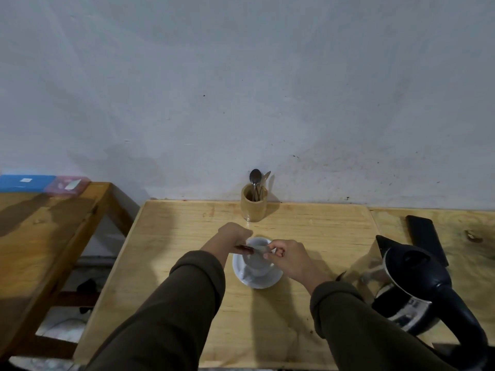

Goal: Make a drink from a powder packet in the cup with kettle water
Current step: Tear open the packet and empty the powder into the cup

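Observation:
A white cup (257,265) stands on a white saucer (270,281) in the middle of the wooden table (166,263). Both my hands hold a slim powder packet (250,249) level over the cup's mouth. My left hand (231,236) grips its dark left end. My right hand (288,257) pinches its pale right end. A black and steel kettle (417,285) sits to the right of the cup, lid shut, handle toward me. The cup's inside is mostly hidden by the packet and fingers.
A wooden holder (254,203) with spoons (255,180) stands against the wall behind the cup. A black phone (426,238) lies behind the kettle. A second wooden table (40,223) with blue and pink boxes (42,183) is at the left, across a gap.

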A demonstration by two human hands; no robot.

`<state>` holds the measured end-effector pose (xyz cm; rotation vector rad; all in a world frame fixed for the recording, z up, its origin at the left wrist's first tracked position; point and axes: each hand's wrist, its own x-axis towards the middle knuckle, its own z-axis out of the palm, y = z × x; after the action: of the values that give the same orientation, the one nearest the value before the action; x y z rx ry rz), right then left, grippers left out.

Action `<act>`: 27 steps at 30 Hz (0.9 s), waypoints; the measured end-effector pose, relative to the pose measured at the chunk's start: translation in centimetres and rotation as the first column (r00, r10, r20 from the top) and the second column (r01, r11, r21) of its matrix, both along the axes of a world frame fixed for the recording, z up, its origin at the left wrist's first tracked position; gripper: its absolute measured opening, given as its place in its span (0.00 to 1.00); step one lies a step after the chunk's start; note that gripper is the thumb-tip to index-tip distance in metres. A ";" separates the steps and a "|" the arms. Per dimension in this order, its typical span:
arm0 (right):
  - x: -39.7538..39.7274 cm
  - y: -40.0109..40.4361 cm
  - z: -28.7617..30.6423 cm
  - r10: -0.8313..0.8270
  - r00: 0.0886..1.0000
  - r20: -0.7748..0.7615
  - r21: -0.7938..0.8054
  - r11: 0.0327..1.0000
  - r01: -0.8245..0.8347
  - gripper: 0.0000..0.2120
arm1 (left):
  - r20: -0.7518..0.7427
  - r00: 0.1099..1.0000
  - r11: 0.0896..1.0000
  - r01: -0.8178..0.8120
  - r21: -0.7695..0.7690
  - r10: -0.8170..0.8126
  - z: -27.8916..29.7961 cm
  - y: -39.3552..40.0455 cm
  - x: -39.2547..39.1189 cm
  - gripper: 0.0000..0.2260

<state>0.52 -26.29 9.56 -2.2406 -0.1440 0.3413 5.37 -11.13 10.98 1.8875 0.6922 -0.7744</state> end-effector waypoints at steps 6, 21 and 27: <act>0.6 0.0 -0.6 -0.035 0.999 -0.037 -0.048 0.998 0.034 0.16 | -0.017 0.998 0.987 -0.060 -0.148 0.058 0.7 0.9 -0.2 0.32; 1.2 1.4 -0.2 -0.119 0.992 -0.047 -0.119 0.986 0.113 0.23 | 0.117 0.981 0.963 -0.126 -0.238 0.157 -1.2 0.7 -0.6 0.28; 1.4 1.5 -0.2 -0.127 0.988 -0.090 -0.120 0.986 0.116 0.10 | 0.163 0.983 0.975 -0.052 -0.215 0.089 -2.0 0.7 -0.7 0.34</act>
<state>1.93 -24.78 9.34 -2.3279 0.0661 0.4003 4.69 -10.43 8.99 1.7041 0.5443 -0.6062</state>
